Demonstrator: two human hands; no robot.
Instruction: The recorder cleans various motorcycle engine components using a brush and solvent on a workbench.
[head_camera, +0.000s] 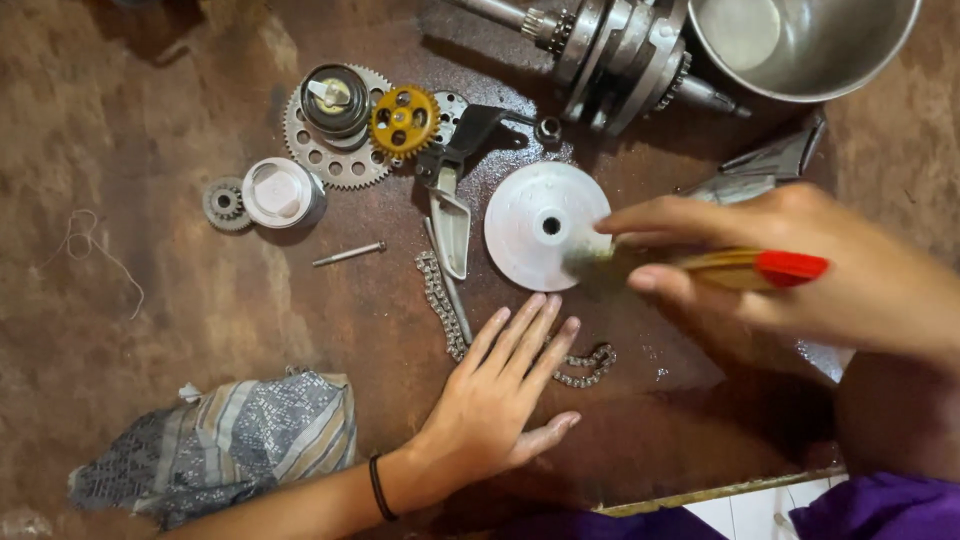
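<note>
Rust-brown metal forms the worktable (150, 300), seen from above and strewn with engine parts. The person's right hand (800, 265) has its fingers curled around a paintbrush (740, 268) with a pale wooden handle and a red end, gripped like a pen so the bristles meet the right edge of a white round disc (540, 238) with a small centre hole. The disc lies flat on the table at mid-frame, a position that leaves its face open to the brush. The left hand (500, 400) rests palm down just below the disc, fingers spread and straight, holding nothing; its fingertips lie over a loose drive chain (440, 300), seemingly to brace the body. Above the disc sit a large toothed sprocket (320, 150), a smaller yellow gear (404, 121) and a black bracket (465, 135), grouped together as if set aside. A crankshaft assembly (620, 50) and a steel bowl (800, 40) stand at the top. A striped rag (230, 440) lies bunched at lower left.
</note>
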